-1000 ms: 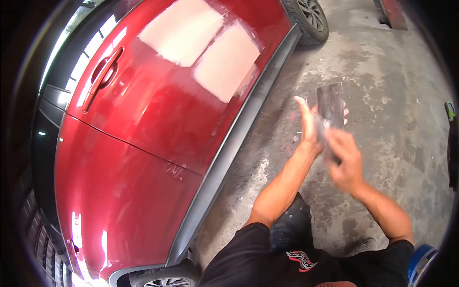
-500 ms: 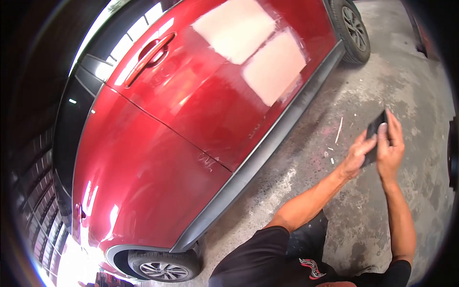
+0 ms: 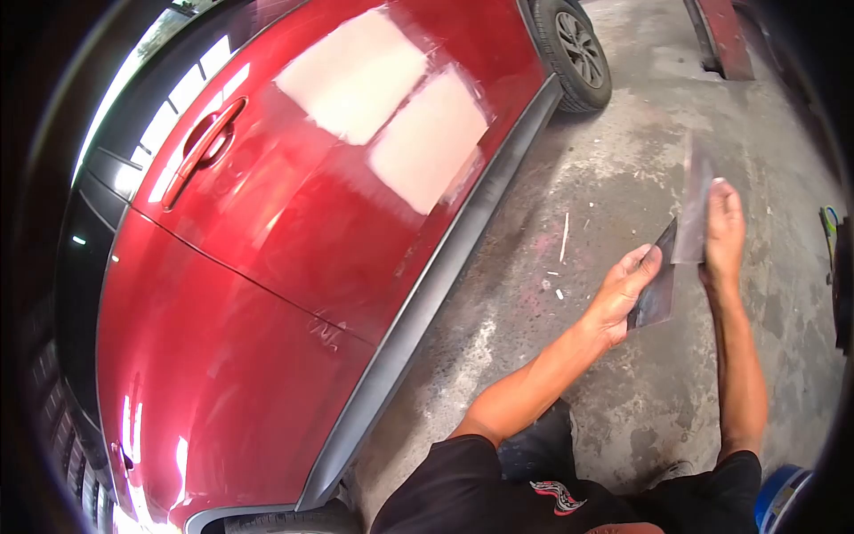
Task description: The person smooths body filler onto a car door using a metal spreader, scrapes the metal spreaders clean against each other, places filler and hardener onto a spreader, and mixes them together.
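Note:
My left hand (image 3: pixel 625 294) is closed on a dark, thin rectangular sheet (image 3: pixel 656 298) that looks like sandpaper, thumb pressed on its face. Beside it, my right hand (image 3: pixel 725 227) grips a second, greyer sheet (image 3: pixel 694 209), smeared by motion and standing higher than the first. The two sheets' edges lie close together or overlap; I cannot tell whether they touch. Both hands are over the concrete floor, away from the red car (image 3: pixel 267 294). On its door are two pale filler patches, an upper one (image 3: pixel 356 76) and a lower one (image 3: pixel 431 142).
A dark sill (image 3: pixel 445 276) runs along the car's lower edge, with a wheel (image 3: pixel 578 53) at the far end. Small white scraps (image 3: pixel 560 294) lie on the stained floor (image 3: pixel 623 392). A blue-rimmed bucket (image 3: pixel 778 494) stands at lower right, and a red panel (image 3: pixel 725 36) at top right.
My hands held one dark piece close together; now each holds a separate sheet, the right hand's raised. The car has shifted left in view, and the blue-rimmed bucket has come into sight.

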`<state>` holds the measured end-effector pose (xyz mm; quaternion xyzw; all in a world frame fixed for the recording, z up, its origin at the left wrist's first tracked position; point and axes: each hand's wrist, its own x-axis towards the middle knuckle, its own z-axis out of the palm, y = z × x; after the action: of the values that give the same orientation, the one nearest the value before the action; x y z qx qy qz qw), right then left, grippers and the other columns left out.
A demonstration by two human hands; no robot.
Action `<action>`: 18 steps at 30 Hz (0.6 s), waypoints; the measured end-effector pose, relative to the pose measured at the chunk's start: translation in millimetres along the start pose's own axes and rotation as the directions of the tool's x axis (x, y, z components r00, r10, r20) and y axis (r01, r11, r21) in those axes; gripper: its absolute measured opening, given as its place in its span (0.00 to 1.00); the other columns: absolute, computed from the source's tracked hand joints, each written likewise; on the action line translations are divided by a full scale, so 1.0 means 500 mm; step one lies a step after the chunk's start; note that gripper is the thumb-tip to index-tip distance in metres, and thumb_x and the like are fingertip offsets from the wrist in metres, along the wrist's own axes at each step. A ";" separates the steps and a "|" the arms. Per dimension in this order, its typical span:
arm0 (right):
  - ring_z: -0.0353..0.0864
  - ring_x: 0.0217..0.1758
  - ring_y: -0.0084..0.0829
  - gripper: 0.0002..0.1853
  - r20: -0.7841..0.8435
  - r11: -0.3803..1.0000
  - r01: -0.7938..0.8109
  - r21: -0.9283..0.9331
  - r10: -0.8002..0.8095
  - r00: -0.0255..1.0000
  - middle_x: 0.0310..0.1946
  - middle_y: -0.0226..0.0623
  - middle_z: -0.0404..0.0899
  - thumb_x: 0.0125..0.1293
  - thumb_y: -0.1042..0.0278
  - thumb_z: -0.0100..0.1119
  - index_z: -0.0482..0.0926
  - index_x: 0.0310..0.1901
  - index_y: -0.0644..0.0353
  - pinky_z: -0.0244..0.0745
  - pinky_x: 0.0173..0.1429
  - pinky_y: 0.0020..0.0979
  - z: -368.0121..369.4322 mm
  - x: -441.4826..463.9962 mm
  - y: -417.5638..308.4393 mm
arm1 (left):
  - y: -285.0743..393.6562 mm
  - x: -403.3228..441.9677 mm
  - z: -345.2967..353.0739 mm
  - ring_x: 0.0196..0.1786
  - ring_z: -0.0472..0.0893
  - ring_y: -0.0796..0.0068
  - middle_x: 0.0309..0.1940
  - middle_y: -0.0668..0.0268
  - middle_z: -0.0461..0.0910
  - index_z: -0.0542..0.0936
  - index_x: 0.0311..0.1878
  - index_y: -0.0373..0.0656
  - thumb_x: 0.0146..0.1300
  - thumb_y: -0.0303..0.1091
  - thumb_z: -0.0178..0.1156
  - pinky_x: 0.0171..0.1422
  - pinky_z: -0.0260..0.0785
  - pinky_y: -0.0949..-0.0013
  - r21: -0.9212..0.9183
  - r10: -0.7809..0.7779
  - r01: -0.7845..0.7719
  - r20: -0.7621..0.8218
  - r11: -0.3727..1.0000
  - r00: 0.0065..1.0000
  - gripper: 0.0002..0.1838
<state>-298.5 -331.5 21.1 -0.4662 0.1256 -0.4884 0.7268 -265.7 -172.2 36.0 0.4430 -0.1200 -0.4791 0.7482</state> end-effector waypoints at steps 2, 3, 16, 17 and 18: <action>0.71 0.32 0.16 0.22 0.028 0.989 -0.136 -0.065 0.138 0.990 0.32 0.29 0.77 0.68 0.50 0.55 0.74 0.47 0.64 0.69 0.37 0.21 0.017 -0.032 0.026 | -0.024 0.005 -0.001 0.36 0.78 0.84 0.39 0.72 0.78 0.69 0.61 0.47 0.65 0.49 0.60 0.35 0.74 0.76 0.084 0.018 -0.014 -0.049 0.996 0.999 0.26; 0.72 0.33 0.16 0.25 0.047 0.981 -0.190 0.042 0.188 0.981 0.32 0.29 0.76 0.68 0.49 0.56 0.72 0.51 0.67 0.69 0.37 0.21 0.034 -0.053 0.022 | -0.021 -0.001 -0.004 0.36 0.78 0.84 0.39 0.72 0.78 0.69 0.61 0.47 0.65 0.49 0.60 0.35 0.74 0.76 0.073 0.018 -0.014 -0.057 0.997 0.998 0.26; 0.73 0.59 0.30 0.42 0.636 0.966 0.113 -0.234 0.064 0.769 0.59 0.41 0.73 0.56 0.57 0.70 0.60 0.69 0.62 0.68 0.63 0.32 -0.003 -0.143 0.015 | 0.077 -0.020 -0.037 0.32 0.76 0.83 0.35 0.68 0.77 0.72 0.57 0.44 0.67 0.45 0.57 0.33 0.68 0.80 0.096 0.107 -0.100 -0.074 0.990 0.991 0.21; 0.76 0.56 0.30 0.40 0.677 0.946 0.082 -0.314 0.162 0.718 0.55 0.41 0.76 0.54 0.58 0.71 0.63 0.67 0.60 0.70 0.61 0.33 -0.009 -0.137 0.005 | 0.090 -0.018 -0.051 0.37 0.80 0.79 0.38 0.64 0.79 0.70 0.59 0.42 0.67 0.43 0.57 0.39 0.74 0.79 0.149 0.172 -0.160 -0.076 0.976 0.982 0.22; 0.78 0.52 0.30 0.38 0.707 0.917 0.057 -0.396 0.264 0.656 0.50 0.41 0.79 0.52 0.59 0.72 0.67 0.65 0.57 0.71 0.59 0.34 -0.018 -0.128 -0.010 | 0.105 -0.011 -0.068 0.37 0.80 0.79 0.38 0.64 0.79 0.70 0.59 0.42 0.67 0.43 0.57 0.39 0.74 0.79 0.140 0.174 -0.162 -0.079 0.977 0.982 0.22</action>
<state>-338.7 -284.2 2.9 -0.7497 -0.0640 -0.1757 0.6348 -215.9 -141.2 58.7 0.5015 -0.1545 -0.3843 0.7595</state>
